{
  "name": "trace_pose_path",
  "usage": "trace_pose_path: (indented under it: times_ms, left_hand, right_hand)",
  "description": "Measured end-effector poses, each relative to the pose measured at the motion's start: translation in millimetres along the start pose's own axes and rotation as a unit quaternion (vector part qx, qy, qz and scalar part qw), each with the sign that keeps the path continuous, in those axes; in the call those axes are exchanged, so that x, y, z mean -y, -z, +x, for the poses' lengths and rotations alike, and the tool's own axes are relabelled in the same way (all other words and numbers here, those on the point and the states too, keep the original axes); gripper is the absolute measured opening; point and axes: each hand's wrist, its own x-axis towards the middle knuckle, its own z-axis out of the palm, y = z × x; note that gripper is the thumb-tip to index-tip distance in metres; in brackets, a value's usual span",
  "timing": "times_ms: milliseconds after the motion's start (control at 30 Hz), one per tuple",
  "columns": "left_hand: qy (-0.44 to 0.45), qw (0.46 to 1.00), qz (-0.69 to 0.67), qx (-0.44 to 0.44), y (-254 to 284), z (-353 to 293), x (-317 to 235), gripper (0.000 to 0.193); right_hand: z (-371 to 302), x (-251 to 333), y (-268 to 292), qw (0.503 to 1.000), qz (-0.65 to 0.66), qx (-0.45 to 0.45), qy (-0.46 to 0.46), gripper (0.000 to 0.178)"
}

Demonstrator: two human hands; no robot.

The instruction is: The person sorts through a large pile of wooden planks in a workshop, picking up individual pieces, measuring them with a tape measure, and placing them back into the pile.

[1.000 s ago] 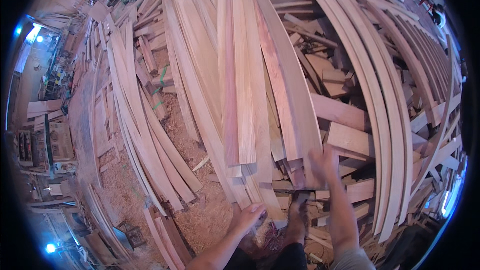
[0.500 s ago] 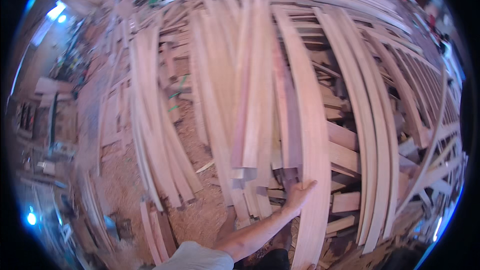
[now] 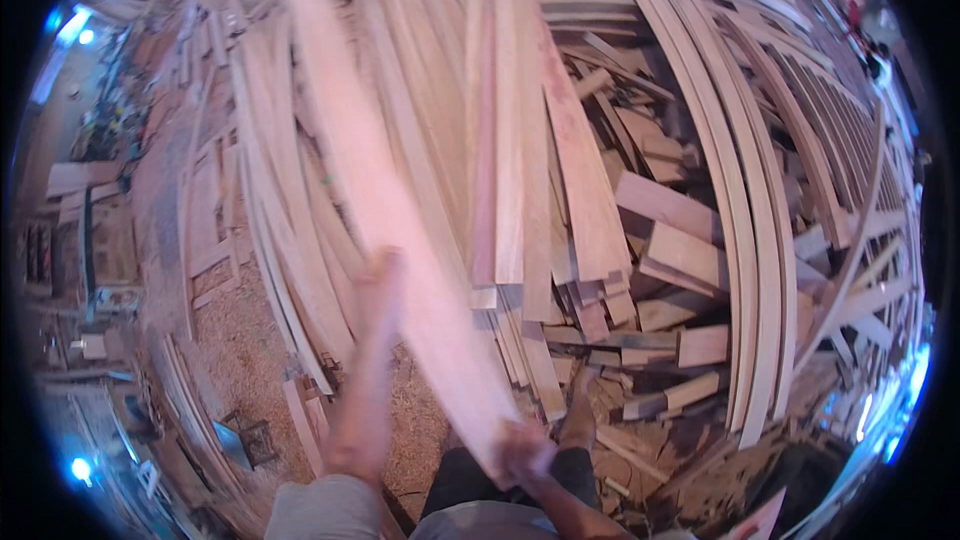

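A long, pale wooden plank (image 3: 430, 330) slants across the view, from the far left down to near my body. It is smeared by motion. My left hand (image 3: 378, 275) grips its left edge around mid-length, with the fingers mostly hidden. At the plank's near end, my right hand (image 3: 525, 452) is closed on its right corner. Beneath and right of the held plank lie several long boards (image 3: 510, 190) side by side. A reddish wide board (image 3: 585, 180) rests just to their right.
More long planks (image 3: 290, 200) lie at the left over a sawdust-strewn floor (image 3: 240, 340). Short wood blocks (image 3: 685, 260) are heaped at the right, beside a stack of long curved-looking boards (image 3: 745, 200). A bare foot (image 3: 580, 410) stands among offcuts.
The plank has swung from the right side to the left, its far end now at the upper left. My left hand moved left with it, and my right hand has come into view.
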Motion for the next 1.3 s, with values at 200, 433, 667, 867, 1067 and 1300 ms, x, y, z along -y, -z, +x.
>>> trace_pose_path:
  times_ms: [200, 433, 667, 867, 1067, 1300]
  left_hand:
    - [-0.064, 0.988, 0.082, -0.116, 212, 191, 155, 0.044]
    - [0.000, 0.999, 0.027, -0.028, 269, 103, 394, 0.021]
    - [0.154, 0.897, 0.102, 0.402, 77, -62, 432, 0.015]
    - [0.174, 0.887, 0.060, 0.424, 22, -78, 344, 0.042]
    - [0.210, 0.925, 0.075, 0.308, 67, -49, 406, 0.043]
    - [0.297, 0.922, -0.043, 0.245, 100, -19, 389, 0.035]
  right_hand:
    - [82, 116, -105, 0.958, -0.171, 0.164, 0.163, 0.035]
    - [252, -24, -79, 0.956, -0.285, -0.070, -0.011, 0.051]
    - [384, -10, -89, 0.932, -0.348, -0.073, -0.070, 0.083]
    - [422, 9, -145, 0.902, -0.361, -0.065, -0.226, 0.094]
    - [424, -12, -158, 0.914, -0.373, -0.124, -0.104, 0.071]
    - [381, 39, -76, 0.976, -0.131, 0.038, -0.171, 0.063]
